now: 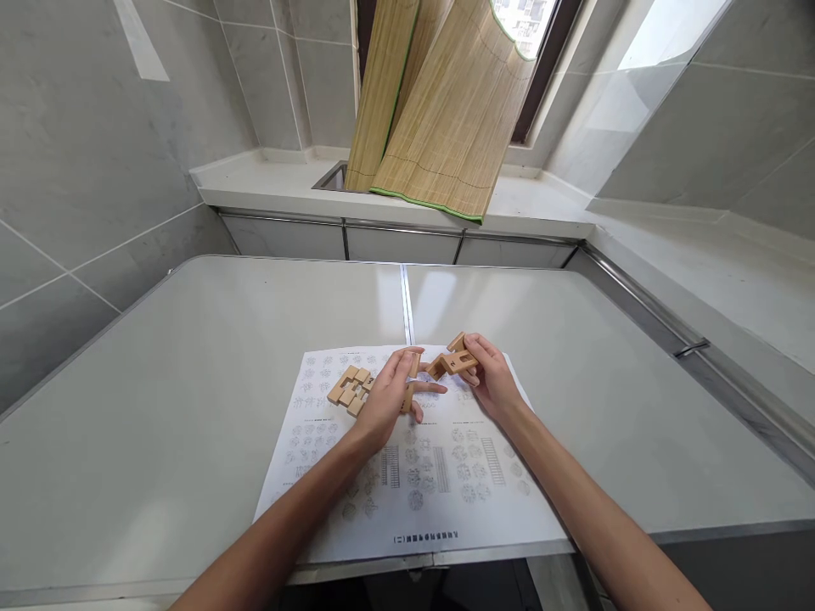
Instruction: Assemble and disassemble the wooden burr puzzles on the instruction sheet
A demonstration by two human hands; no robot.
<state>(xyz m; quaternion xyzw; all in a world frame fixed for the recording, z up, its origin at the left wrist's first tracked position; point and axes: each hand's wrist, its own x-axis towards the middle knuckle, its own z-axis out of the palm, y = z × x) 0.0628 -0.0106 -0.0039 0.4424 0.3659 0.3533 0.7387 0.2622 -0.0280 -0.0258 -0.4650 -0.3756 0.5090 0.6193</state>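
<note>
Grey tiles (153,144) are enclosing our pale table (127,407) and its printed sheet (503,528). Left to right above the sheet, we are curling our left hand (384,395) around a wooden block cluster (348,396) and pinching joined blocks (453,363) in our right hand (495,380); both are likely feeling light, stiff, smooth, best gripped by their ends.

This looks like a home kitchen. Grey tiled walls (120,127) surround a white counter (267,188) with a metal sink (331,176), partly covered by bamboo mats (452,110), below a window (542,76).
</note>
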